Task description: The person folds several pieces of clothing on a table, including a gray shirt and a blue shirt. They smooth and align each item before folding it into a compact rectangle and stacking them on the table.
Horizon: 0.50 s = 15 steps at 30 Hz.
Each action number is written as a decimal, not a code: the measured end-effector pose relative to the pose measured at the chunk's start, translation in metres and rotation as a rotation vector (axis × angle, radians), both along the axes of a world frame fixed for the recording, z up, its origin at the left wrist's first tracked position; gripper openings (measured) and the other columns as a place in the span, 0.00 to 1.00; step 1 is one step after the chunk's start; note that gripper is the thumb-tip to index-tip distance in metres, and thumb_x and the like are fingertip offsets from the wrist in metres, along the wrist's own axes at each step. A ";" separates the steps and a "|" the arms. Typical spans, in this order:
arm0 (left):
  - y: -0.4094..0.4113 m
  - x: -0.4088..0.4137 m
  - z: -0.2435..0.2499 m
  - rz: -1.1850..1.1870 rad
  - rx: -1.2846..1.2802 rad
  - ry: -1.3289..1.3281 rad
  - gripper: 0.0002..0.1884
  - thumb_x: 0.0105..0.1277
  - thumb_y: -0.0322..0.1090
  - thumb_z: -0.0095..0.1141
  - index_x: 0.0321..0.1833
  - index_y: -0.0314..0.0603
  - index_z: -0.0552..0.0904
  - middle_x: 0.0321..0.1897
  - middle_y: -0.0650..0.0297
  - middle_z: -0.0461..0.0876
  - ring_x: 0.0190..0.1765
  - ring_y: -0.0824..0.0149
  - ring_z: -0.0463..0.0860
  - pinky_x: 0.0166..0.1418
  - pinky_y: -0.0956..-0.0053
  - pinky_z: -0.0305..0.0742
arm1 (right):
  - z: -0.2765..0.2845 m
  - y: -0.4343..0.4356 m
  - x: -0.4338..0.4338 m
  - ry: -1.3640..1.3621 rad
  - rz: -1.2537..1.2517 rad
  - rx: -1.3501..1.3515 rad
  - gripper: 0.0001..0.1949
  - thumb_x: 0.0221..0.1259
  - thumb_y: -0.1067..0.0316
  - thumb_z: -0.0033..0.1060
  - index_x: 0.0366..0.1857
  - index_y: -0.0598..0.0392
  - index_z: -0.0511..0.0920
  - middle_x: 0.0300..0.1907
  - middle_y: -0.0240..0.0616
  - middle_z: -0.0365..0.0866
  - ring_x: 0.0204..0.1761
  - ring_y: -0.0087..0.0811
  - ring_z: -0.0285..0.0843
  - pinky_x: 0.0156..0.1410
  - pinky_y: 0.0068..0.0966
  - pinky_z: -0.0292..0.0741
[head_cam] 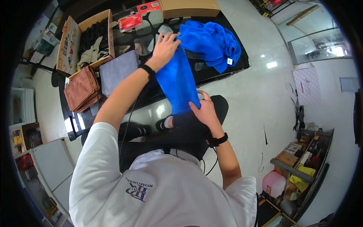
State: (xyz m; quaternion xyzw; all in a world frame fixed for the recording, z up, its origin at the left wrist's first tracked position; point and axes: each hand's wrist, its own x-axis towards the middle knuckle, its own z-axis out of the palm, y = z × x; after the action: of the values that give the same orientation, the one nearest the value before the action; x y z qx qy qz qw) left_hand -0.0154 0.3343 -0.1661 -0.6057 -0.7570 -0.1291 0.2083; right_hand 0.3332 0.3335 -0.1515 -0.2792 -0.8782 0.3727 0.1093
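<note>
A blue cloth (178,79) hangs stretched over the table's near edge towards my lap. My left hand (165,46) grips its far end above the table, beside a crumpled heap of blue cloth (210,42) with a white tag. Lower down, my right hand (204,109) pinches the near corner between thumb and fingers, above my knee. Whether the stretched cloth and the heap are separate pieces, I cannot tell. Left of my left hand lie a folded grey cloth (119,72) and a stack of folded brown cloths (82,90).
The black patterned table (147,93) holds an open carton (111,38) with dark items and pale gloves, a red packet (130,22) and a closed cardboard box (190,8). A cable hangs by my left arm. Shelving with a pink container (274,184) stands at the lower right.
</note>
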 end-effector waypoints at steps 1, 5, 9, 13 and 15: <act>0.010 0.009 -0.010 0.000 0.035 -0.008 0.25 0.72 0.41 0.71 0.70 0.54 0.83 0.74 0.59 0.80 0.84 0.53 0.72 0.92 0.41 0.57 | -0.010 0.002 0.001 -0.009 -0.033 0.059 0.14 0.72 0.58 0.78 0.41 0.60 0.95 0.74 0.57 0.83 0.67 0.57 0.87 0.73 0.46 0.82; 0.000 0.077 -0.026 -0.161 0.034 -0.403 0.32 0.68 0.47 0.75 0.74 0.52 0.80 0.75 0.52 0.79 0.80 0.44 0.76 0.88 0.36 0.65 | -0.035 0.018 0.013 -0.028 -0.126 0.190 0.14 0.74 0.57 0.77 0.42 0.59 0.95 0.75 0.58 0.82 0.68 0.56 0.87 0.71 0.43 0.83; -0.086 0.134 -0.007 -0.495 -0.166 -0.798 0.44 0.63 0.51 0.78 0.82 0.45 0.78 0.82 0.46 0.74 0.86 0.40 0.70 0.89 0.35 0.62 | -0.023 0.015 0.008 0.115 -0.199 -0.114 0.18 0.79 0.55 0.73 0.43 0.63 0.93 0.78 0.54 0.80 0.69 0.47 0.87 0.69 0.36 0.82; -0.142 0.175 0.007 -0.314 -0.175 -0.833 0.56 0.60 0.50 0.79 0.91 0.48 0.66 0.84 0.48 0.72 0.86 0.41 0.70 0.88 0.37 0.65 | 0.001 0.007 -0.004 0.145 -0.156 -0.458 0.19 0.81 0.54 0.71 0.45 0.66 0.92 0.83 0.53 0.74 0.75 0.43 0.80 0.72 0.35 0.78; -0.140 0.180 -0.001 -0.240 -0.152 -0.906 0.51 0.65 0.41 0.74 0.92 0.49 0.65 0.85 0.48 0.72 0.85 0.38 0.72 0.86 0.39 0.68 | -0.003 0.006 -0.004 0.189 -0.081 -0.486 0.18 0.77 0.54 0.74 0.49 0.62 0.93 0.85 0.56 0.71 0.79 0.53 0.77 0.76 0.42 0.78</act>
State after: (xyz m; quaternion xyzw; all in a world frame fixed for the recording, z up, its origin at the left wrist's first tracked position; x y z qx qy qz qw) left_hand 0.1645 0.1946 -0.1674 -0.5850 -0.7036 -0.3479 -0.2042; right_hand 0.3292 0.3399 -0.1544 -0.2963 -0.7369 0.5923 0.1356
